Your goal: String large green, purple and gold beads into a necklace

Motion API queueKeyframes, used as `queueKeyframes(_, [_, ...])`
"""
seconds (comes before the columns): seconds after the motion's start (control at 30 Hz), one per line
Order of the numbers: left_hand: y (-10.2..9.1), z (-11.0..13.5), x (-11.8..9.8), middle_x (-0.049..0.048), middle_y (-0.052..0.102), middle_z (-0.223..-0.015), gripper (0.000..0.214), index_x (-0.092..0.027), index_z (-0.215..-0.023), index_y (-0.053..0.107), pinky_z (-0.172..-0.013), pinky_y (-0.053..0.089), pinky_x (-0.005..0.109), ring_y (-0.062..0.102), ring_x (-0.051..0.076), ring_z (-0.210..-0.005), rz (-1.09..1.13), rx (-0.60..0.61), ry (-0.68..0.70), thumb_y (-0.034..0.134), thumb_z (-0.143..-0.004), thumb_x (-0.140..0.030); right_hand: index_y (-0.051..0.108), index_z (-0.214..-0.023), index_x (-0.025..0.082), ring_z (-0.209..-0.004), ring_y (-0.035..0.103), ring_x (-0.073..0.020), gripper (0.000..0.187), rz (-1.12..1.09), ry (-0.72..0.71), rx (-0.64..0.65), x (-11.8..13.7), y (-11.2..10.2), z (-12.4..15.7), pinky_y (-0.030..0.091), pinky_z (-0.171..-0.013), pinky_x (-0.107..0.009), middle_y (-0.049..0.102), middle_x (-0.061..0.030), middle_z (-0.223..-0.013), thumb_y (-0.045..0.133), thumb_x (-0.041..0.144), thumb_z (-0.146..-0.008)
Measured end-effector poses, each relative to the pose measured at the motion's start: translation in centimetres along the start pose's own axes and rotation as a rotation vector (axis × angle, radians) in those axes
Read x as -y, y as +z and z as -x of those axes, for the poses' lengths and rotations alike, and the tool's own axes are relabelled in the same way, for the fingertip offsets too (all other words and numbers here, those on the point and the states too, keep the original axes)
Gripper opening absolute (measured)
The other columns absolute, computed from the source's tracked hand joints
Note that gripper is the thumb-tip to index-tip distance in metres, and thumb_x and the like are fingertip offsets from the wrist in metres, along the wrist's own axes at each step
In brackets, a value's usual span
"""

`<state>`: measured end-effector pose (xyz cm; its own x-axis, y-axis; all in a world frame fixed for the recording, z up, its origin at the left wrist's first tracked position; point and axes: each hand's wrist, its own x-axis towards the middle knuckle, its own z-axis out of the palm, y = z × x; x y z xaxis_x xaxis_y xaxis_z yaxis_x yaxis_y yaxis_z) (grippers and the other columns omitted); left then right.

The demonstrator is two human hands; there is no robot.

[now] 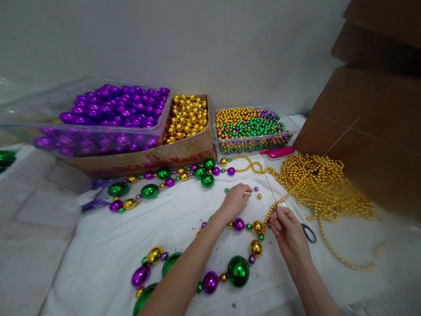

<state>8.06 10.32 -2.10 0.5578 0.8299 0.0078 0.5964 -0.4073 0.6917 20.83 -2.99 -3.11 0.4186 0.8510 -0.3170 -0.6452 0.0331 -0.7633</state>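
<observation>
My left hand [237,199] reaches over the white cloth, its fingers curled together beside a loose purple bead [256,189] and a loose gold bead [259,196]. Whatever lies between its fingertips is too small to make out. A long, thin needle [271,188] points up from the pinched fingers of my right hand [287,221]. Close to those fingers runs a strand of small gold beads [271,212]. Below both hands lies a strand of large green, purple and gold beads [238,271], partly covered by my left forearm.
Along the wall stand a clear bin of purple beads [115,107], a cardboard box of gold beads [187,116] and a clear tray of small mixed beads [250,127]. A second bead strand [150,191], a pink tool [279,152], gold bead strands [315,180] and a black scissor handle [309,233] lie around.
</observation>
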Motion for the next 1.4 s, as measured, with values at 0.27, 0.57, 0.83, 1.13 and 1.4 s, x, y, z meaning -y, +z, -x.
queueKeyframes(0.27, [4.6, -4.2, -0.5, 0.0066, 0.059, -0.097, 0.017, -0.017, -0.08, 0.066, -0.097, 0.038, 0.036, 0.055, 0.021, -0.101, 0.257, -0.055, -0.123, 0.056, -0.075, -0.005, 0.063, -0.089, 0.017, -0.043, 0.033, -0.003, 0.03, 0.049, -0.017, -0.015, -0.1, -0.5, 0.1, 0.024, -0.038, -0.015, 0.059, 0.002, -0.062, 0.075, 0.038, -0.07])
queueKeyframes(0.57, [-1.4, 2.7, 2.0, 0.0065, 0.066, -0.089, 0.018, -0.016, -0.098, 0.066, -0.075, 0.053, 0.028, 0.063, 0.011, -0.073, 0.961, -0.197, -0.317, 0.057, -0.084, -0.021, 0.061, -0.091, 0.017, -0.04, 0.036, -0.0049, 0.031, 0.239, -0.015, 0.084, 0.0, 0.4, 1.0, 0.026, -0.037, -0.017, 0.062, 0.0, -0.061, 0.071, 0.041, -0.075])
queueKeyframes(0.83, [-4.1, 7.7, 3.1, 0.0089, 0.069, -0.088, 0.016, -0.008, -0.085, 0.066, -0.081, 0.055, 0.02, 0.067, 0.011, -0.083, 1.794, -0.428, -0.465, 0.053, -0.082, 0.001, 0.064, -0.1, 0.016, -0.045, 0.04, -0.0084, 0.041, 0.751, -0.039, 0.28, 0.5, 2.2, 4.0, 0.029, -0.041, -0.02, 0.058, 0.0002, -0.056, 0.059, 0.052, -0.081])
queueKeyframes(1.13, [-4.6, 9.2, 3.9, 0.0082, 0.069, -0.087, 0.015, -0.009, -0.087, 0.066, -0.08, 0.055, 0.021, 0.067, 0.012, -0.08, 1.776, -0.48, -0.394, 0.058, -0.079, 0.0, 0.066, -0.095, 0.018, -0.057, 0.054, -0.0143, 0.039, 0.914, -0.08, 0.361, 0.9, 2.6, 5.8, 0.041, -0.054, -0.024, 0.054, 0.001, -0.058, 0.056, 0.053, -0.083])
queueKeyframes(1.4, [-4.4, 9.4, 4.7, 0.0067, 0.069, -0.088, 0.015, -0.012, -0.087, 0.067, -0.082, 0.055, 0.022, 0.066, 0.011, -0.081, 1.734, -0.526, -0.34, 0.063, -0.077, -0.003, 0.066, -0.093, 0.018, -0.057, 0.054, -0.0151, 0.037, 0.911, -0.083, 0.366, 0.8, 2.7, 6.2, 0.042, -0.054, -0.025, 0.053, 0.0009, -0.057, 0.056, 0.053, -0.082])
